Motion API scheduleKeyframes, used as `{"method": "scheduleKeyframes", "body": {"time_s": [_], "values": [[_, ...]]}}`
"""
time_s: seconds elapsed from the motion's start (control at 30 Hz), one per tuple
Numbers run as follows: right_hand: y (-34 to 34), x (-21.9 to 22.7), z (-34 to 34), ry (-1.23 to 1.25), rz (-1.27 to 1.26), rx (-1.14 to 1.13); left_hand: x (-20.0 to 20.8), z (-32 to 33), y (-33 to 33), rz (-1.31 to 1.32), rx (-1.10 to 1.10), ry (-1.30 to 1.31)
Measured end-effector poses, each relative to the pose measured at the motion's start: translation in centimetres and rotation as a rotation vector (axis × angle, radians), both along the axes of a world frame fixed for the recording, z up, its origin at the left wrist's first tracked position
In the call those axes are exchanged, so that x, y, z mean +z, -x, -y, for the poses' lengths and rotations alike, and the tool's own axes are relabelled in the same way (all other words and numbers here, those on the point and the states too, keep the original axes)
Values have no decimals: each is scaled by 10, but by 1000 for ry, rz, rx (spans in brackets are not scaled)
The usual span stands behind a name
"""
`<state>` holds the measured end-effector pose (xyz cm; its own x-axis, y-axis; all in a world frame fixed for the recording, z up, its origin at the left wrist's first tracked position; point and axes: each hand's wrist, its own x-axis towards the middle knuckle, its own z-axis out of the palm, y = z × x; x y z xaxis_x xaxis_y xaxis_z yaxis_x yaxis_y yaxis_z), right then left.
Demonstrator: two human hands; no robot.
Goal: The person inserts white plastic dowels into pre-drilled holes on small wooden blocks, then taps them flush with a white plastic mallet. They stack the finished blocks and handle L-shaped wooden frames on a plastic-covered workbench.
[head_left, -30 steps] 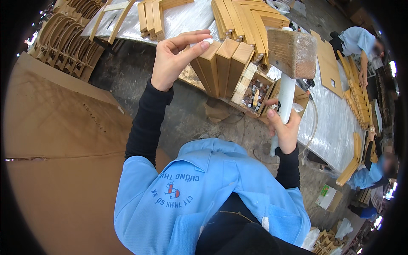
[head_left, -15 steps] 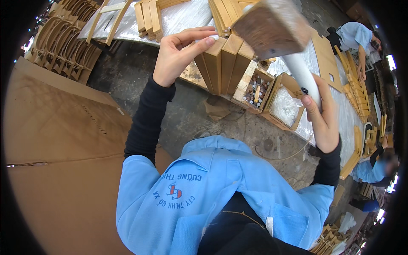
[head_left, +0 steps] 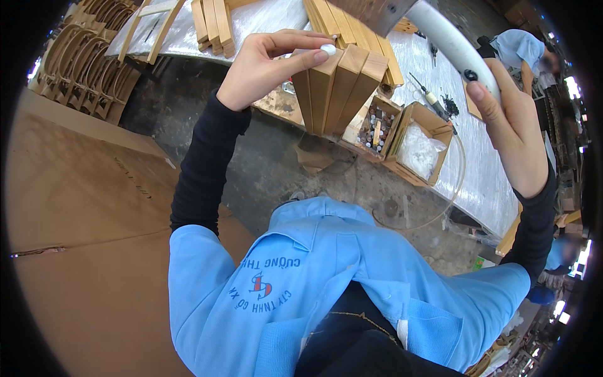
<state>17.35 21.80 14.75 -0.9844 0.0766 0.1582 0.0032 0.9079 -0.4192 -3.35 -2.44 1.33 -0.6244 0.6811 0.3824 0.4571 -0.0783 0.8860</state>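
My left hand (head_left: 260, 72) pinches a small white round cap (head_left: 328, 49) between thumb and fingertips. It holds the cap at the top end of one of several upright wooden bars (head_left: 345, 78), which stand side by side. My right hand (head_left: 516, 122) is wrapped round the pale handle of a mallet (head_left: 447, 41), its thumb along the grip. The mallet's wooden head is raised above the bars and partly cut off by the upper edge.
Beside the bars are a wooden box (head_left: 379, 129) of small round caps and another box (head_left: 419, 147) with white plastic bags. Behind lie wooden parts (head_left: 213, 25) on a film-covered table (head_left: 480, 182), with a screwdriver-like tool (head_left: 430, 97). Cardboard (head_left: 88, 207) stands left; a co-worker (head_left: 518, 50) bends at far right.
My right hand has moved right, and the mallet head has risen away from the bar tops toward the upper edge. My left hand stays at the bar end with the cap.
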Motion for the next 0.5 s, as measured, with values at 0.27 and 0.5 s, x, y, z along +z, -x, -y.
{"method": "scheduleKeyframes", "body": {"time_s": [0.27,0.5], "values": [[-2,2,-5,-60,93,19,-2,4,2,-34,-19,3],[4,-9,11,-146,137,64,-44,-3,2,33,-104,-16]]}}
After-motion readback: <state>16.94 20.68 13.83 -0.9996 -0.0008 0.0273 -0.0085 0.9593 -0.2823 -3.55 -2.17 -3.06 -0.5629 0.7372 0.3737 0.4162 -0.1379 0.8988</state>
